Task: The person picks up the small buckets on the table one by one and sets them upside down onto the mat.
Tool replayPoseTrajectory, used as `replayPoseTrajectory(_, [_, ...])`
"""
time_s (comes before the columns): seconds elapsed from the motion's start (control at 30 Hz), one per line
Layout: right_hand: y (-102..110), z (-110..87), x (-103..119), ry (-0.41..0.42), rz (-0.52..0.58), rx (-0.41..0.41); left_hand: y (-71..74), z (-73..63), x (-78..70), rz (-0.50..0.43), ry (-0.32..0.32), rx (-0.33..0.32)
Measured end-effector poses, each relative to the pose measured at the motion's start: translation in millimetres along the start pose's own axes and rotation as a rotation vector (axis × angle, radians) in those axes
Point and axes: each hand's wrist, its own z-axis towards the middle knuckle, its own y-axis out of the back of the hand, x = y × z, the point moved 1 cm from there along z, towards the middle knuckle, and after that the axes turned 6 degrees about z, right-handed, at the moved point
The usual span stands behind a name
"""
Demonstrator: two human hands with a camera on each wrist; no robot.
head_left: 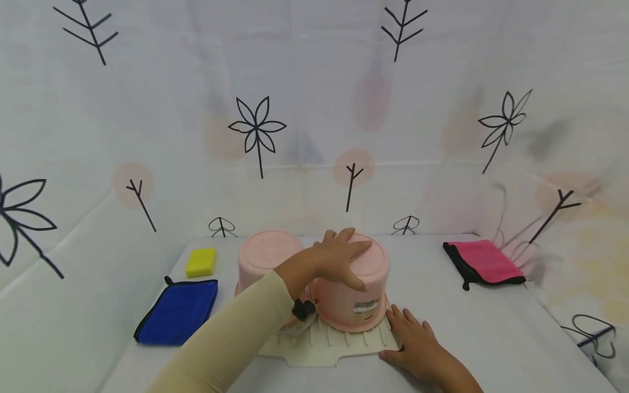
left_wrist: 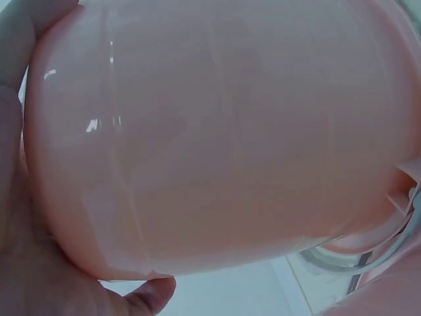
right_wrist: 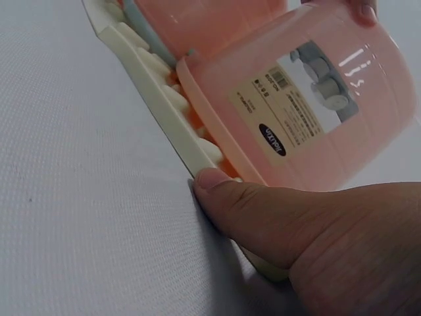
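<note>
Two pink plastic tubs stand upside down side by side on a cream draining tray (head_left: 314,357). My left hand (head_left: 339,259) grips the right-hand tub (head_left: 375,284) over its upturned base, fingers spread across the top and thumb on the near side. In the left wrist view that tub's ribbed wall (left_wrist: 217,145) fills most of the picture. A printed label (right_wrist: 296,99) shows on its side. The left-hand tub (head_left: 270,251) is partly hidden behind my left forearm. My right hand (head_left: 417,346) holds the tray's front right corner, its thumb (right_wrist: 243,204) against the edge.
On the left lie a yellow sponge (head_left: 200,262) and a folded blue cloth (head_left: 179,314) with black trim. A pink cloth (head_left: 486,261) with black trim lies at the back right. A patterned white sheet (head_left: 314,136) hangs behind the table.
</note>
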Motion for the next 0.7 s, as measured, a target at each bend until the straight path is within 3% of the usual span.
replayPoseTrajectory(0.27, [0.1, 0.0, 2.1, 0.009, 0.028, -0.003, -0.4, -0.6, 0.9, 0.001, -0.004, -0.014])
replayPoseTrajectory(0.7, [-1.0, 1.2, 1.8, -0.011, 0.039, 0.016, -3.0, -3.7, -4.8, -0.013, 0.046, -0.037])
